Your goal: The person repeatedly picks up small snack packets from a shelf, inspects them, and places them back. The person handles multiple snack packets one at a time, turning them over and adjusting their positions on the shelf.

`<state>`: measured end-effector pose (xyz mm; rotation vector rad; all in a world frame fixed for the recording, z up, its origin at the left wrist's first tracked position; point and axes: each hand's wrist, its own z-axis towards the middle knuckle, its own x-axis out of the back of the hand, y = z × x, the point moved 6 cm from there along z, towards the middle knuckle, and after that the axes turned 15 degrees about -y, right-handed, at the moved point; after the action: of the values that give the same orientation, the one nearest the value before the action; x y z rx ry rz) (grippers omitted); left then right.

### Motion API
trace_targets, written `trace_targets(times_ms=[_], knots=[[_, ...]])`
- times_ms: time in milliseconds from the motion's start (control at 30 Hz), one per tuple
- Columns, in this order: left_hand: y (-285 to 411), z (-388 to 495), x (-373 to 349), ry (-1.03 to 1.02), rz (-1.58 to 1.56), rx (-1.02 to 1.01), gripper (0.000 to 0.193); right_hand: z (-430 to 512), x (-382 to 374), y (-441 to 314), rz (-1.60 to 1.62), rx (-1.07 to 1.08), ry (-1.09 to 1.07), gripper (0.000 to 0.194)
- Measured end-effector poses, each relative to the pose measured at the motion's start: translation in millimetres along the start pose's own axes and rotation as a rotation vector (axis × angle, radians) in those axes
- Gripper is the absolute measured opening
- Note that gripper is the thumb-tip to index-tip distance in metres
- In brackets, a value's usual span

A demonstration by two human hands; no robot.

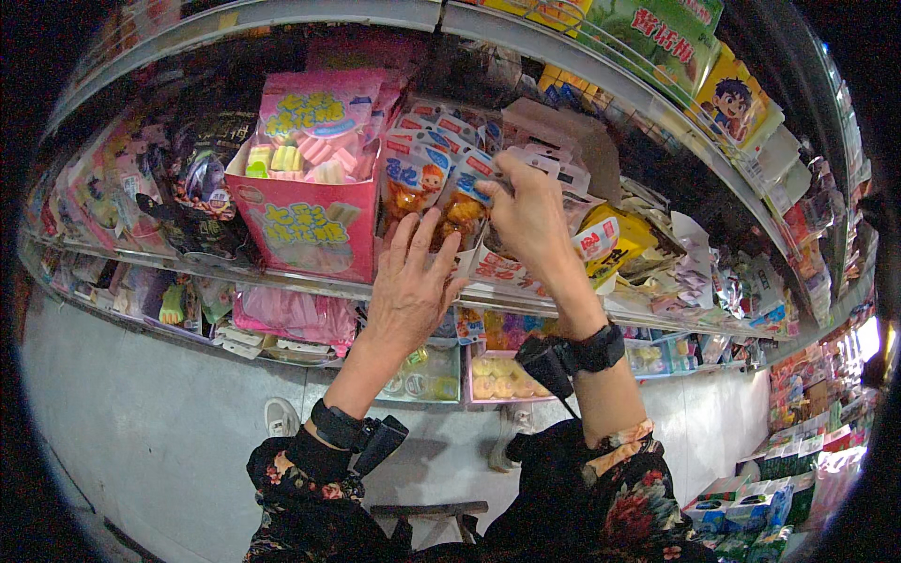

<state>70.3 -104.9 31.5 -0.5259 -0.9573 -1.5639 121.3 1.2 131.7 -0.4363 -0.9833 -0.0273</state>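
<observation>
On a store shelf, my right hand (531,218) pinches the top edge of a small clear-fronted snack packet (464,204) with a blue and white header and brown food inside. My left hand (412,288) rests its spread fingertips against the lower front of the same row of packets. Beside it on the left stands a similar snack packet (414,172). These packets stand upright in a box whose front is partly hidden by my hands. Left of them is a pink display box (317,232) filled with bags of pastel marshmallows (313,112).
Dark snack bags (208,183) lean at the shelf's left. An open carton (595,148) and yellow packets (619,239) sit to the right. The upper shelf edge (338,21) overhangs. Below are plastic bins (443,376); a wooden stool (429,508) stands on the floor.
</observation>
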Motion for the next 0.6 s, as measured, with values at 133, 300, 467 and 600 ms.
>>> trace_targets(times_ms=[133, 300, 467, 600], knots=[[0.2, 2.4, 1.6, 0.028, -0.003, -0.03, 0.049, 14.9, -5.5, -0.1, -0.037, 0.024, -0.177, 0.022], [-0.1, 2.7, 1.0, 0.024, 0.033, -0.031, 0.045, 31.2, -17.9, -1.3, -0.042, 0.075, -0.271, 0.034], [0.2, 3.0, -0.3, -0.024, 0.123, 0.001, 0.044, 35.7, -20.7, -2.1, -0.26, 0.055, -0.296, 0.03], [-1.1, 2.3, -0.7, -0.03, 0.152, -0.004, 0.044, 2.9, 11.4, -25.4, -0.339, 0.189, 0.078, 0.022]])
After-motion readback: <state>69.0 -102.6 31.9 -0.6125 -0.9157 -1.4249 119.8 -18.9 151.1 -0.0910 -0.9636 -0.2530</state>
